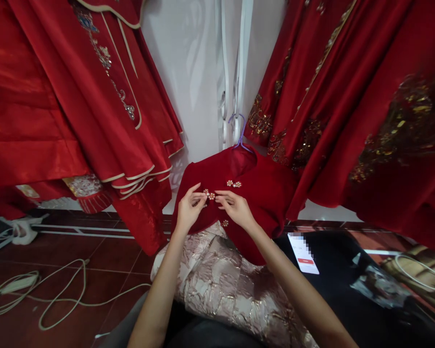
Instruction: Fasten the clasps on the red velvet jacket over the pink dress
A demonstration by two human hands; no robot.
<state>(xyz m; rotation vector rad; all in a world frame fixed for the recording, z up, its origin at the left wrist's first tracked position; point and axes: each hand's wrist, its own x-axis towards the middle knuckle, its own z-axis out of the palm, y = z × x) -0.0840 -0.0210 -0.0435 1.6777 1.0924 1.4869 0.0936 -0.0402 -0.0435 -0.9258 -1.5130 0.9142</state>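
Note:
A red velvet jacket (pixel 275 181) with a purple hanger (pixel 242 137) in its collar lies before me. My left hand (pixel 191 207) is closed, thumb and fingertips pinching the left end of a jewelled flower clasp (pixel 211 195) on the jacket front. From the other side, my right hand (pixel 235 208) pinches at the clasp's right end. Whether its two halves are joined is too small to tell. A similar flower clasp (pixel 234 183) sits higher, near the collar, and a single flower piece (pixel 225 223) shows lower down. Pale pink brocade fabric (pixel 217 270) spreads below the jacket.
Red satin garments (pixel 105 96) hang at left and red embroidered gowns (pixel 333 87) at right. White doors (pixel 188 63) stand behind. A lit phone (pixel 303 253) rests on a black surface beside a plastic bag (pixel 379 285). White cable (pixel 63 302) loops across the floor tiles.

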